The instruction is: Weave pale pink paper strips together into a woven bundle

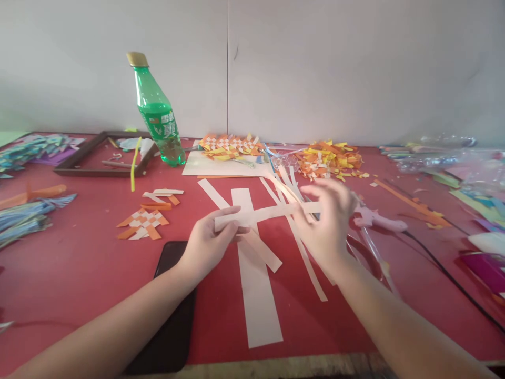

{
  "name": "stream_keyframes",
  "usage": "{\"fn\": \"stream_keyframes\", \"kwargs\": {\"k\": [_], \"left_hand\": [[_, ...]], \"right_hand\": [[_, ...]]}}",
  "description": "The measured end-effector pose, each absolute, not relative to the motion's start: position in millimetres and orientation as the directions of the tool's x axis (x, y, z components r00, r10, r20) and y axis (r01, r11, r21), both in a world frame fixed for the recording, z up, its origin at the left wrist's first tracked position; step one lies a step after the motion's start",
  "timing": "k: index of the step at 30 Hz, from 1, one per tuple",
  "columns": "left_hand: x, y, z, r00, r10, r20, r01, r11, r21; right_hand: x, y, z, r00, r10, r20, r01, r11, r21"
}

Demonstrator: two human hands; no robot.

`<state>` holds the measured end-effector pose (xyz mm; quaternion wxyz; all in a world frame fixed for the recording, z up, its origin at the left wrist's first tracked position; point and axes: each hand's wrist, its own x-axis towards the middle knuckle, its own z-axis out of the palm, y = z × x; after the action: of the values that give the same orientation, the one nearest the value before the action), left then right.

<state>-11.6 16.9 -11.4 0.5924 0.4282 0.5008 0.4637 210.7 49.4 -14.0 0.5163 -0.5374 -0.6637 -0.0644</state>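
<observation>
A narrow white paper strip (272, 211) is stretched level between my two hands, above the red table. My left hand (211, 237) pinches its left end between thumb and fingers. Near the other end, my right hand (325, 216) has the strip at its thumb, with the fingers curled above it. Another pale strip (284, 189) curves up and leftward from the right hand. Below lies a wider white paper band (258, 300), with a short pale orange strip (262, 251) slanting across it. Several thin white strips (310, 268) lie under and beside my right hand.
A black phone (173, 337) lies beneath my left forearm. A green bottle (158, 113) leans by a brown frame (94, 172). Small orange-white woven pieces (144, 223) sit at left. Orange and yellow scraps (329, 158) are piled behind. A pink glue gun (379, 218) trails a black cord at right.
</observation>
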Motion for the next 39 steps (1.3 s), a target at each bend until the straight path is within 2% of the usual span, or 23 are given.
{"fn": "stream_keyframes", "kwargs": {"k": [1, 2, 4, 6, 10, 13, 17, 27, 34, 39], "left_hand": [[-11.4, 15.9, -11.6, 0.114, 0.974, -0.193, -0.07, 0.202, 0.977], [-11.4, 15.3, -11.8, 0.159, 0.97, -0.182, -0.029, 0.189, 0.982], [-11.9, 15.1, -12.2, 0.243, 0.958, -0.152, 0.032, 0.149, 0.988], [-12.8, 15.6, -13.0, 0.31, 0.942, -0.126, 0.038, 0.12, 0.992], [-13.1, 16.6, -14.5, 0.388, 0.913, -0.129, -0.057, 0.163, 0.985], [-12.4, 16.7, -14.1, 0.387, 0.913, -0.132, -0.089, 0.179, 0.98], [-12.1, 16.6, -14.7, 0.297, 0.946, -0.131, -0.072, 0.159, 0.985], [-13.2, 17.1, -19.1, 0.104, 0.992, -0.068, 0.02, 0.066, 0.998], [-11.2, 14.7, -17.6, 0.261, 0.962, -0.078, -0.034, 0.09, 0.995], [-11.2, 15.1, -17.9, 0.262, 0.962, -0.074, -0.001, 0.077, 0.997]], "right_hand": [[205.9, 44.7, -12.5, -0.052, 0.626, 0.778, 0.808, 0.484, -0.335], [201.5, 40.2, -11.7, -0.219, 0.599, 0.77, 0.767, 0.594, -0.244], [195.2, 32.8, -12.4, -0.478, 0.576, 0.663, 0.608, 0.762, -0.223], [192.5, 28.3, -15.2, -0.575, 0.569, 0.588, 0.533, 0.806, -0.258], [192.8, 27.4, -18.5, -0.551, 0.591, 0.589, 0.545, 0.789, -0.282], [193.0, 29.6, -16.5, -0.535, 0.548, 0.643, 0.524, 0.813, -0.256], [191.8, 31.1, -13.5, -0.537, 0.519, 0.665, 0.538, 0.818, -0.203], [192.7, 32.9, -13.9, -0.521, 0.527, 0.672, 0.555, 0.807, -0.202], [193.8, 31.8, -20.4, -0.545, 0.538, 0.643, 0.514, 0.82, -0.251], [193.8, 30.4, -21.9, -0.559, 0.545, 0.625, 0.477, 0.828, -0.295]]}}
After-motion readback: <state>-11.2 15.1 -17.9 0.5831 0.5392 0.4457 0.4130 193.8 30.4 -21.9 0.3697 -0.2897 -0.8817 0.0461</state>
